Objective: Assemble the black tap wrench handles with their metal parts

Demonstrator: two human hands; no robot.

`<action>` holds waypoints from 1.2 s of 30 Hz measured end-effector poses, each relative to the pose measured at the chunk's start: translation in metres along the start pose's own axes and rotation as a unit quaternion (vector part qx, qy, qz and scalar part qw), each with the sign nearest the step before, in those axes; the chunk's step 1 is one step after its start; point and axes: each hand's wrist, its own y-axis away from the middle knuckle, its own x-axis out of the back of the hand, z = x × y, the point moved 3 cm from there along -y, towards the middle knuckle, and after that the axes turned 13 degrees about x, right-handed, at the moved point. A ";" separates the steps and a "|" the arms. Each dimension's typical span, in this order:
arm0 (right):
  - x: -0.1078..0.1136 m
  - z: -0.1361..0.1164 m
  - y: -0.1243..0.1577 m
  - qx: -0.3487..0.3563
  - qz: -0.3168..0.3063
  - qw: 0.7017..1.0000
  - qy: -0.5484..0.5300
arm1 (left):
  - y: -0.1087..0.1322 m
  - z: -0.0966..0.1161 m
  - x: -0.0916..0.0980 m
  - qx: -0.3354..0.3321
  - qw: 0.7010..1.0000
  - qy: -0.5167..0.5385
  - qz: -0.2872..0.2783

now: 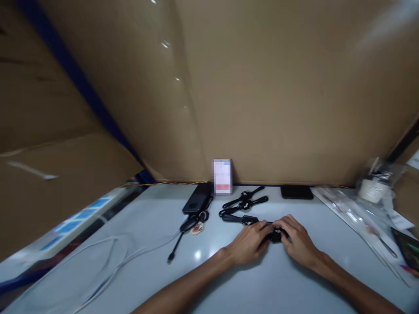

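Note:
Both hands meet over a small black smartwatch on the white table. My left hand has its fingers curled onto the watch's left side. From the right, my right hand grips its other side with bent fingers. Fingers hide much of the strap. Just beyond my left hand lies another black watch with its strap stretched out. Two more dark watches, a nearer one and a farther one, lie behind it, side by side.
A lit phone leans upright against the cardboard wall. Left of it are a black power bank and a white cable. A dark phone lies at the back right. Plastic packets and a white roll occupy the right side.

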 end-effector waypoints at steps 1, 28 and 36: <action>0.000 0.000 0.000 -0.006 0.001 1.000 0.004 | 0.000 0.000 0.000 0.003 1.000 0.004 0.001; -0.005 -0.005 -0.001 -0.069 -0.066 0.994 0.057 | 0.002 -0.011 -0.008 -0.025 0.998 0.034 0.036; -0.002 -0.002 0.000 -0.041 -0.032 0.997 0.048 | 0.002 -0.011 -0.009 -0.024 0.999 0.009 0.031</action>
